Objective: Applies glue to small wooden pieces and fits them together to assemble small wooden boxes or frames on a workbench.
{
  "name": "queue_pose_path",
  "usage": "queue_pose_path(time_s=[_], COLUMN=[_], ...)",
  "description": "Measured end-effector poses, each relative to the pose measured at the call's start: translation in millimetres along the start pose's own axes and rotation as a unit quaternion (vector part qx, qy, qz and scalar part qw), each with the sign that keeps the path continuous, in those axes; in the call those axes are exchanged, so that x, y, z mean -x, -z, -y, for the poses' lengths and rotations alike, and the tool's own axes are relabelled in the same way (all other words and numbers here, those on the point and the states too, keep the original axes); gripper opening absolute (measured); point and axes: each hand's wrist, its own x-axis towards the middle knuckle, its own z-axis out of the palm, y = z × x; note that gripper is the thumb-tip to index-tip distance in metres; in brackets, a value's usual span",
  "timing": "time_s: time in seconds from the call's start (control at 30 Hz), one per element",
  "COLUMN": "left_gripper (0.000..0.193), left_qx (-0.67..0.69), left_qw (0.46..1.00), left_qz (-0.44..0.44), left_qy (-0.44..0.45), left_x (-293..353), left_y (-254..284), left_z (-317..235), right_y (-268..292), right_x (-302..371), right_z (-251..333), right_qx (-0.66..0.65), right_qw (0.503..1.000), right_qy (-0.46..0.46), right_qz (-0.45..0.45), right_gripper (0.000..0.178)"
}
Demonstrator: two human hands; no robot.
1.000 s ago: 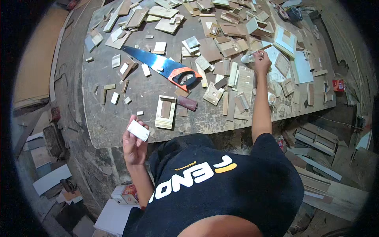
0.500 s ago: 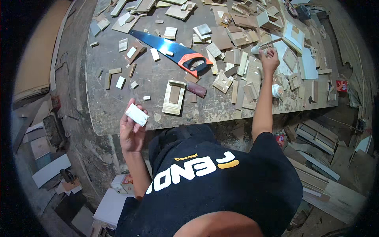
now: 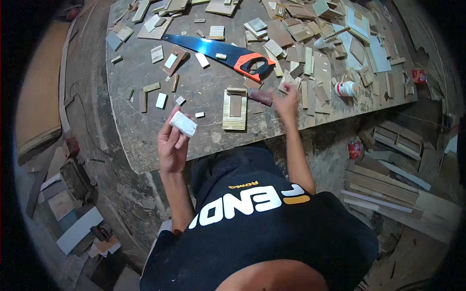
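Observation:
My left hand (image 3: 173,145) holds up a small white block (image 3: 184,124) with a rough edge, pinched between thumb and fingers above the near left of the table. My right hand (image 3: 286,103) hovers with fingers apart, a little blurred, just right of a dark red sandpaper roll (image 3: 260,97). I see nothing in its grip. Between my hands lies a pale wooden piece (image 3: 228,116) with a brown panel and a raised strip across its far end. To the right, a white bottle (image 3: 345,88) lies on its side.
A handsaw (image 3: 213,48) with an orange and black handle lies across the table (image 3: 204,87). Small wood offcuts are scattered at left; a dense heap of pieces covers the far right. A white container (image 3: 320,43) with a stick stands there. Boards (image 3: 383,186) lie below the table at right.
My right hand has left the white container and come left and nearer, beside the sandpaper roll. My left hand still holds the white block, slightly further right and farther away. The view has shifted.

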Motion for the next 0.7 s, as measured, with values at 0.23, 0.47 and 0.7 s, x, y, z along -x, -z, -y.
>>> queue_pose_path(time_s=[0.23, 0.47, 0.7], left_gripper=[0.056, 0.052, 0.052], left_qx=[-0.085, -0.086, -0.09], left_qw=[0.996, 0.995, 0.994], left_qz=[-0.022, -0.047, -0.051], left_qy=[0.027, 0.021, 0.025], left_x=[-2, 4, 2], left_y=[39, 57, 72], left_z=[-38, -67, -84], right_y=[-80, -105, -130], right_x=[91, 106, 115], right_z=[84, 118, 108], right_qx=[0.124, 0.23, 0.304], right_qw=[0.98, 0.948, 0.928], right_qy=[-0.089, -0.147, -0.158], right_qz=[0.132, 0.162, 0.145], right_gripper=[0.104, 0.108, 0.099])
